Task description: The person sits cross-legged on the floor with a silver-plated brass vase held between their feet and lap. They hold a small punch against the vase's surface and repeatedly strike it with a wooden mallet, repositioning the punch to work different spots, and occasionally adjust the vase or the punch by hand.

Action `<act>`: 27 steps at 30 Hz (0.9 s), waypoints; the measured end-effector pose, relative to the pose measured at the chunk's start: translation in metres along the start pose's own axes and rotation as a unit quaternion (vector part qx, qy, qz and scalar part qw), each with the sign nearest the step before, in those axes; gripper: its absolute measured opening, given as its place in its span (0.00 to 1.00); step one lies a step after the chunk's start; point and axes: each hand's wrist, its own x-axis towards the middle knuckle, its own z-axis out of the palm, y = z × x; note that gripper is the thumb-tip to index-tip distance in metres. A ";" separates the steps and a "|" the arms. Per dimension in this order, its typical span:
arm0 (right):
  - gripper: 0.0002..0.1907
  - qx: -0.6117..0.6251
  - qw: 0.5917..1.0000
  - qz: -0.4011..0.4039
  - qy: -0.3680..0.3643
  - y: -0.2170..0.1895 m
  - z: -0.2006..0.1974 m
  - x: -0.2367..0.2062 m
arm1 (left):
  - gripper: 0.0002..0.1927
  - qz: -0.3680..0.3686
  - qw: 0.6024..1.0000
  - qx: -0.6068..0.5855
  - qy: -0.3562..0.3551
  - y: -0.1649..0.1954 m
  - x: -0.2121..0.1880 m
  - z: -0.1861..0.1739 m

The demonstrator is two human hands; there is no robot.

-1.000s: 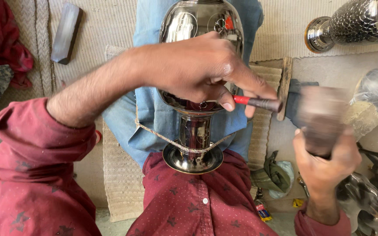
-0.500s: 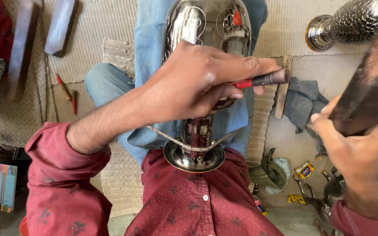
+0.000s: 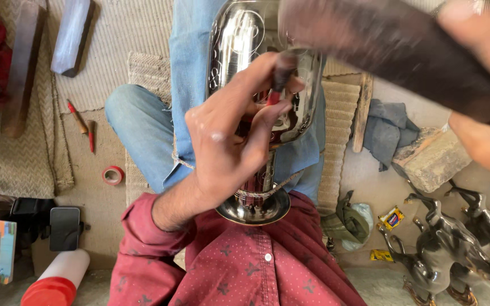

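A shiny silver metal vase (image 3: 239,39) lies on my lap, its round foot (image 3: 253,209) against my red shirt and tied with cord. My left hand (image 3: 228,136) rests on the vase and pinches a small red-handled chisel (image 3: 279,79), tip on the metal. My right hand (image 3: 477,85) is raised at the upper right, gripping a dark wooden mallet (image 3: 392,51) that is blurred and sits above the chisel's top end.
A blue cloth (image 3: 389,133) and a stone block (image 3: 432,158) lie right of my leg, with dark metal animal figures (image 3: 455,238) beyond. On the left are wooden blocks (image 3: 72,37), red pencils (image 3: 83,127), a tape roll (image 3: 113,175) and a phone (image 3: 64,228).
The mallet swung up from the right side to above the chisel. My left hand turned the chisel from lying sideways to pointing at the vase body. The view shifted.
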 end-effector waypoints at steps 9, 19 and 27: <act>0.11 0.017 0.999 -0.025 -0.037 -0.043 0.007 0.016 | 0.19 -0.068 0.991 -0.074 0.088 -0.005 -0.030 0.014; 0.14 0.019 0.999 -0.025 -0.041 -0.047 0.005 0.012 | 0.23 -0.104 0.974 -0.156 0.126 -0.023 -0.055 0.027; 0.18 0.022 0.998 -0.035 -0.052 -0.051 0.007 0.015 | 0.27 -0.084 0.970 -0.176 0.143 -0.025 -0.051 0.030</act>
